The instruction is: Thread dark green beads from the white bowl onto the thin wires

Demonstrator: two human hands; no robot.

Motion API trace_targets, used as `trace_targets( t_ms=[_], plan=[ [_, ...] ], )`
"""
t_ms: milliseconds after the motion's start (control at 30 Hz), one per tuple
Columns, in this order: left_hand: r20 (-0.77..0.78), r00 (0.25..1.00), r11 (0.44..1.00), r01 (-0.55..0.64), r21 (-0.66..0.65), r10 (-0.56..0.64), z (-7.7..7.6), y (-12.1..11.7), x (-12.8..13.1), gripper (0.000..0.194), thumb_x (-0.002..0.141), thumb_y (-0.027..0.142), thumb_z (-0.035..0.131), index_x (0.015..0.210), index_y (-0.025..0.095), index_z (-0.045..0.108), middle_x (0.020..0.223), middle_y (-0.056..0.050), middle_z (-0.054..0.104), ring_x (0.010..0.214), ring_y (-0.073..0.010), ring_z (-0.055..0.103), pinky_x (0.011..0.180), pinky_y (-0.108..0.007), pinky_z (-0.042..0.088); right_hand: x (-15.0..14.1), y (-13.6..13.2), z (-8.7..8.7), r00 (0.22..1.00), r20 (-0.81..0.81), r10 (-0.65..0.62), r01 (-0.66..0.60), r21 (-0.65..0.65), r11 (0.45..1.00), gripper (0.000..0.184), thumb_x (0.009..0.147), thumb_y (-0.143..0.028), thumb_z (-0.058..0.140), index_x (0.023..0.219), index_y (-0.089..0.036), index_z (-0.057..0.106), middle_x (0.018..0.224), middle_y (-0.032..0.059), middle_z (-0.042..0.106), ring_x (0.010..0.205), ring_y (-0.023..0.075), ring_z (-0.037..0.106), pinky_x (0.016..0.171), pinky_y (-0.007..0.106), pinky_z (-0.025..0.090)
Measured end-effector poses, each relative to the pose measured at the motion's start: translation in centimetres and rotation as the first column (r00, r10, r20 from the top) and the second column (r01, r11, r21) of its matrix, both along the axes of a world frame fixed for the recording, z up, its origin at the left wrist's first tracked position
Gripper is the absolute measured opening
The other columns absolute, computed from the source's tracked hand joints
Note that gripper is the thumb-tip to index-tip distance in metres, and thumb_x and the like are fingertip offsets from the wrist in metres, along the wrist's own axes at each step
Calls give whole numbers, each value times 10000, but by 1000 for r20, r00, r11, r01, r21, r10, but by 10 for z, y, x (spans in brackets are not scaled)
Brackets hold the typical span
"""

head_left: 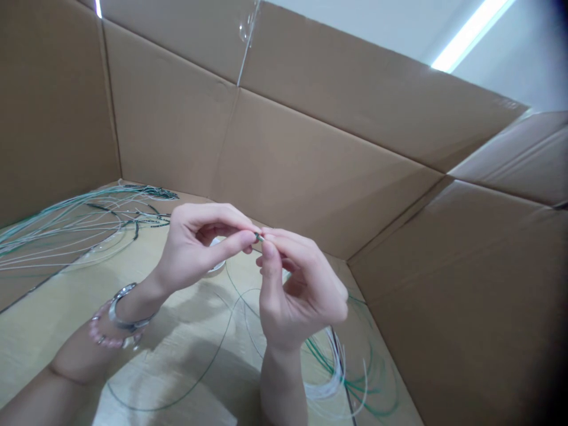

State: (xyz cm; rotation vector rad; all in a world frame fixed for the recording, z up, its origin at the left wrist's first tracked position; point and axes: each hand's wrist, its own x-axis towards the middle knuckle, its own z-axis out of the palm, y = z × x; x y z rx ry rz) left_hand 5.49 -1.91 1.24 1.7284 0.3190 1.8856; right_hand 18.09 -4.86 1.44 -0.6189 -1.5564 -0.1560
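Note:
Both my hands meet in mid-air near the middle of the head view, fingertip to fingertip. Thumb and forefinger of my left hand are closed on a small dark piece. My right hand pinches the thin end of a green wire right beside it. The fingertips cover most of both, so how they join is hidden. Below the hands, a loose loop of thin green wire curves over the work surface. Partly behind my left fingers is a round white object.
Cardboard walls enclose the back and sides. At the left lies a spread bundle of white and green wires with dark ends. Coiled white and green wires rest at the lower right, near the right wall. A pale sheet lies in front.

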Motion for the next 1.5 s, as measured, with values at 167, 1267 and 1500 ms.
trace_targets(
  t_ms=[167,1267,1500],
  plan=[
    [-9,1000,1000,-18,15,18,-1,0,0,119,752,54,684,765,168,714,691,0,698,569,-70,623,512,-145,523,-1,-1,2,996,32,-84,82,47,996,200,757,-20,622,838,-201,647,795,-2,700,680,100,654,495,185,540],
    [-373,845,921,-319,221,382,5,2,-17,72,789,135,657,734,174,633,666,40,658,583,-56,582,558,-172,452,15,6,4,990,104,98,-65,-284,957,129,750,-107,675,843,-196,680,803,-30,713,640,66,639,547,165,561],
    [-249,821,857,-480,187,514,1,17,-25,79,782,160,637,707,182,624,650,22,633,565,-87,553,536,-208,460,27,9,10,979,202,5,95,-481,871,55,728,-148,594,686,-184,593,741,-27,702,741,118,675,584,229,542]
  ],
)
